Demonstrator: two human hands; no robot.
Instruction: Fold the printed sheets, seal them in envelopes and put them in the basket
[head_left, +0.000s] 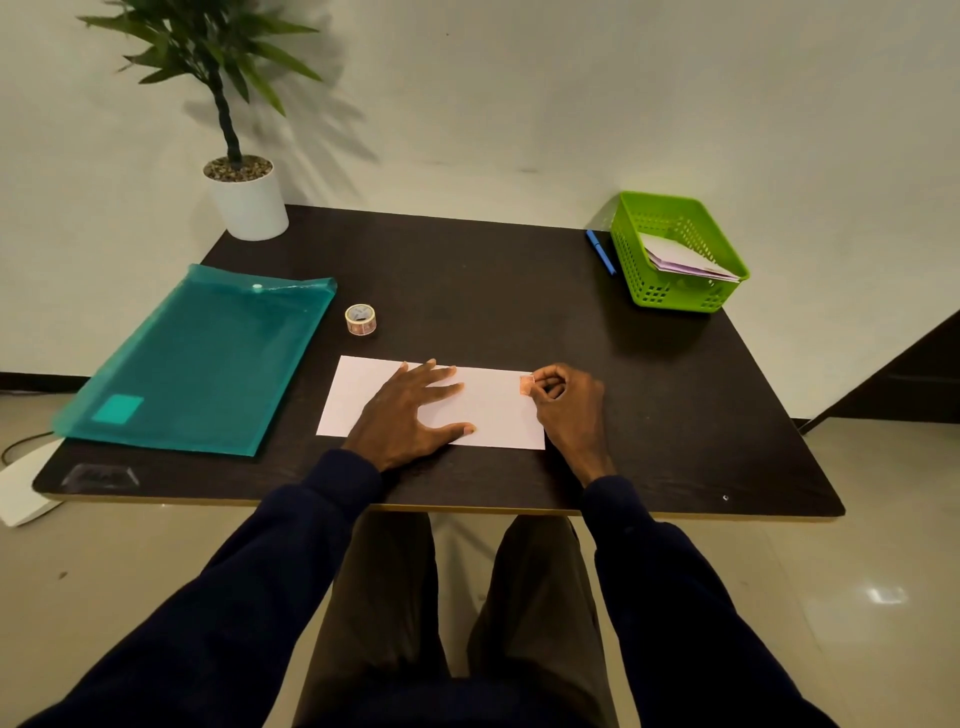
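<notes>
A white envelope (493, 410) lies flat near the front of the dark table (467, 280). My left hand (410, 415) rests on its middle, palm down with fingers spread. My right hand (566, 400) is at the envelope's top right corner, fingertips pinched on a small reddish sticker (527, 386) that touches the paper. A roll of the same stickers (360, 319) stands behind the envelope to the left. The green basket (631, 254) at the back right holds several envelopes (685, 260).
A teal plastic document folder (202, 358) lies on the left side of the table. A blue pen (601, 252) lies just left of the basket. A potted plant (247, 195) stands at the back left corner, against the wall.
</notes>
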